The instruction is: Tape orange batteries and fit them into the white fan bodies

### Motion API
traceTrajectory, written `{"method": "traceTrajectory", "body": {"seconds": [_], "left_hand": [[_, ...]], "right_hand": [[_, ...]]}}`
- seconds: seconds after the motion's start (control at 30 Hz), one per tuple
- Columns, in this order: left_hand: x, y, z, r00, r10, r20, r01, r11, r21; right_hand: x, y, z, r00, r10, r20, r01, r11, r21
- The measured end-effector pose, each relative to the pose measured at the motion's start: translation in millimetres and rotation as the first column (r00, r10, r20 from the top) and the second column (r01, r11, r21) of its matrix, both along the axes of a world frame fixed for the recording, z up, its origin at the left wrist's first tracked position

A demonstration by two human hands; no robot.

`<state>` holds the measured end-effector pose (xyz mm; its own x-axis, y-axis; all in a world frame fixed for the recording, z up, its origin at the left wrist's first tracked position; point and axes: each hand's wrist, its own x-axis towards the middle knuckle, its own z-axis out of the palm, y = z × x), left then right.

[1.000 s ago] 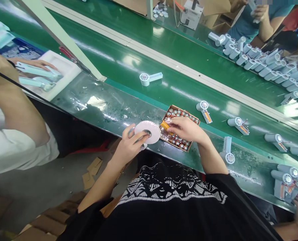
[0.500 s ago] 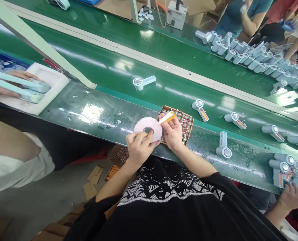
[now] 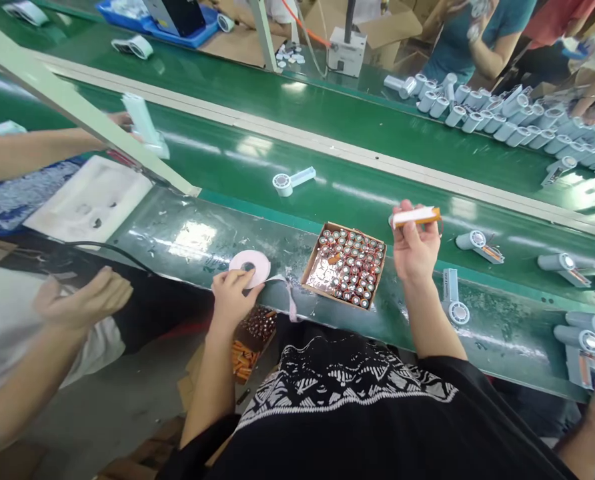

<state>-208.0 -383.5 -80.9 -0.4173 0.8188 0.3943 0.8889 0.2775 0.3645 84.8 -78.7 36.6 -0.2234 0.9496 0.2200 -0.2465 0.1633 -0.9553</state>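
Note:
My left hand (image 3: 231, 295) rests on a white tape roll (image 3: 250, 267) lying flat at the near edge of the green bench, fingers curled over it; a loose tape tail (image 3: 288, 297) trails to the right. Raised above the conveyor, my right hand (image 3: 413, 248) pinches an orange battery (image 3: 416, 216) wrapped in white tape, held level. Between the two hands sits a small cardboard box (image 3: 344, 265) packed with several upright batteries.
Small white handheld fans lie on the belt (image 3: 291, 181) (image 3: 477, 244) (image 3: 453, 298), with many more piled at the far right (image 3: 517, 120). A co-worker's arms (image 3: 72, 307) and a white foam tray (image 3: 90, 198) are at left. A slanted frame bar (image 3: 77, 107) crosses the bench.
My right hand pulled the battery away from the roll and lifted it right, over the belt. My left hand set the roll down leftward on the bench edge.

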Motion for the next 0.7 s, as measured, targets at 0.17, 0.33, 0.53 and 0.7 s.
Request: {"method": "traceTrajectory", "body": {"seconds": [0.17,0.33,0.53,0.7], "left_hand": [[-43.5,36.8,-1.9,0.996,0.004,0.085,0.001,0.998,-0.058],[-55.5,195.1,43.2,0.993,-0.109,0.047,0.115,0.982,-0.148],[-65.5,311.4,54.9,0.99,-0.126,-0.062,0.083,0.88,-0.469],[-55.4,347.1,49.3,0.961,-0.273,-0.041,0.21,0.819,-0.534]], "right_hand": [[43.1,-42.2,-19.5,0.997,-0.058,0.044,0.06,0.996,-0.064],[47.5,-46.7,-13.3,0.995,-0.097,0.03,0.098,0.995,-0.036],[80.4,-64.0,-0.8,0.999,-0.042,0.022,0.043,0.997,-0.057],[113.7,-70.3,-13.1,0.995,-0.088,0.04,0.092,0.991,-0.101]]}}
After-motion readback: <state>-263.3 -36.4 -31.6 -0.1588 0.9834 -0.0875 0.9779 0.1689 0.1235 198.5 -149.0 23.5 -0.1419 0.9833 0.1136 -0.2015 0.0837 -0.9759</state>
